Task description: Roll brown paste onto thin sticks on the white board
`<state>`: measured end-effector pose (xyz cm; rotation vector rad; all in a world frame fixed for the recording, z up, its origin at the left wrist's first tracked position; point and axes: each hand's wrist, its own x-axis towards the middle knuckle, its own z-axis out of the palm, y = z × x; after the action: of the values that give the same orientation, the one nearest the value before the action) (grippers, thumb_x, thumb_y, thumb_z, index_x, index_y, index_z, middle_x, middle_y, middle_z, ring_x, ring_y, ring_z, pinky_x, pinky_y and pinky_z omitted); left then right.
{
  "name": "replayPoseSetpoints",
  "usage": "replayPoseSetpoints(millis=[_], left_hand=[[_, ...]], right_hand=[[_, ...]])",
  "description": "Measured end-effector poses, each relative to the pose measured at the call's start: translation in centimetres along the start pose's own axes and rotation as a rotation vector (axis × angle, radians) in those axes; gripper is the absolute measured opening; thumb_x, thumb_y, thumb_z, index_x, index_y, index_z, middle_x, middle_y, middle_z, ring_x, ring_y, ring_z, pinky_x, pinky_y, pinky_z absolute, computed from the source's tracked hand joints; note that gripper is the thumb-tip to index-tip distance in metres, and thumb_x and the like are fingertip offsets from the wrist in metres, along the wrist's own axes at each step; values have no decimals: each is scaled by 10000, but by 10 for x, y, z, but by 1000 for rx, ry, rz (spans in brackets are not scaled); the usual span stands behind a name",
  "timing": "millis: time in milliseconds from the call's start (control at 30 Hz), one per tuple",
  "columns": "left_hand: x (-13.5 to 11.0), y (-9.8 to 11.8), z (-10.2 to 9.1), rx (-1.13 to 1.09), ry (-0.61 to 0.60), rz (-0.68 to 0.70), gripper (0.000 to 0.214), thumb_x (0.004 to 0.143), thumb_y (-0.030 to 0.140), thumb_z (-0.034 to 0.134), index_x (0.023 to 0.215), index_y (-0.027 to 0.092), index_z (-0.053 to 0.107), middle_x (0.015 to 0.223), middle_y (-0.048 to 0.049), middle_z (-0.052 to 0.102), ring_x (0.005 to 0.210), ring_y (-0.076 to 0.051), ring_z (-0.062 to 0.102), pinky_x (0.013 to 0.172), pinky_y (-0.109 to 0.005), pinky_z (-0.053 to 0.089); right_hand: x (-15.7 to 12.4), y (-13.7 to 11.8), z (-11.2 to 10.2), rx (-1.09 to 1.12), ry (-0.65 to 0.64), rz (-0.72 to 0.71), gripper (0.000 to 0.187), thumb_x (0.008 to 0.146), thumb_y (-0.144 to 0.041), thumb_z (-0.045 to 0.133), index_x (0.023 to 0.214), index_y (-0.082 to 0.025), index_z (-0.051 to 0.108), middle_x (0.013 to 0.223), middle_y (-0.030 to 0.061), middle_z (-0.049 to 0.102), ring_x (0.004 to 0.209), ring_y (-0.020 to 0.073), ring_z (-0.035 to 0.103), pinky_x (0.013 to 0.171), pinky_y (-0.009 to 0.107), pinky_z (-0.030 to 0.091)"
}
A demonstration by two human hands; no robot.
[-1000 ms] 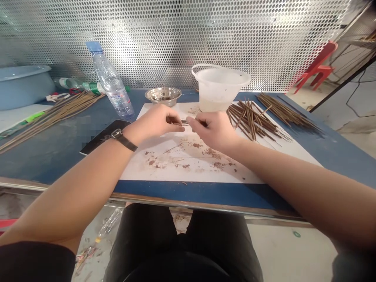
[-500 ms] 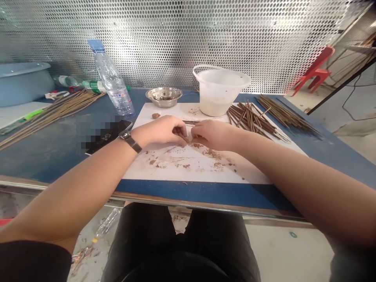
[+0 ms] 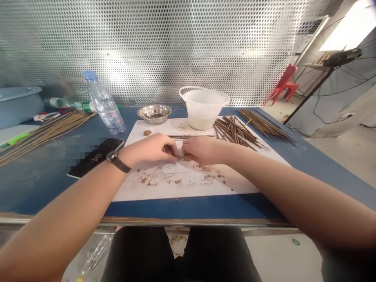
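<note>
My left hand (image 3: 151, 150) and my right hand (image 3: 201, 150) rest close together on a white board (image 3: 188, 188) smeared with brown paste. Both have their fingers curled in, pinching at something small between them at the board's middle; what they hold is hidden. A thin brown stick (image 3: 190, 136) lies on the board just behind the hands. A small brown lump (image 3: 147, 132) sits at the board's far left. A pile of brown sticks (image 3: 235, 131) lies to the right of the hands.
A white plastic bucket (image 3: 205, 107) and a small metal bowl (image 3: 154, 112) stand behind the board. A water bottle (image 3: 102, 102) and a dark phone (image 3: 95, 156) are at the left. Long sticks (image 3: 44, 131) lie far left, more sticks (image 3: 263, 124) far right.
Both hands came down from above the board onto its surface and drew closer together. The stick they held earlier now lies behind them. The camera tilted up.
</note>
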<state>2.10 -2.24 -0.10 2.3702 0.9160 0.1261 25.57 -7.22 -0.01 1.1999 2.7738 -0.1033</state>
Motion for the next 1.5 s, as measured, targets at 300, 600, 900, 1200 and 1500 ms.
replayPoseSetpoints(millis=[300,600,900,1200,1500], left_hand=[[9,-15,0,62,208,-19,315,927,534,762,975,229,822,980,-69,834,856,-242,742,765,-360,545],[17,-45,0,17,445,-32,339,905,516,702,848,188,763,835,-79,787,738,-228,662,693,-357,462],[20,-45,23,347,505,-17,339,977,424,588,696,234,577,738,-70,709,707,-237,607,688,-365,374],[21,-47,26,454,568,-113,360,1014,368,550,690,230,625,751,-109,718,709,-266,604,636,-384,289],[19,-55,27,441,616,-188,421,1054,412,508,689,230,616,747,-125,700,713,-266,593,627,-403,240]], right_hand=[[-4,-3,-19,76,-21,204,249,1109,-241,568,987,-144,762,1021,111,766,827,216,649,702,342,418],[50,-38,25,95,241,302,917,1157,-688,268,1664,51,460,1744,346,432,1691,492,267,1329,618,268],[-5,-84,38,264,76,316,1311,1004,-907,23,1739,169,167,1852,377,48,1749,505,-22,1409,626,92],[-1,-87,47,199,101,338,1195,1060,-824,77,1745,147,203,1848,363,108,1758,468,36,1412,629,99],[43,-49,37,169,97,472,1024,1114,-668,23,1769,106,167,1873,316,94,1769,410,26,1417,586,80]])
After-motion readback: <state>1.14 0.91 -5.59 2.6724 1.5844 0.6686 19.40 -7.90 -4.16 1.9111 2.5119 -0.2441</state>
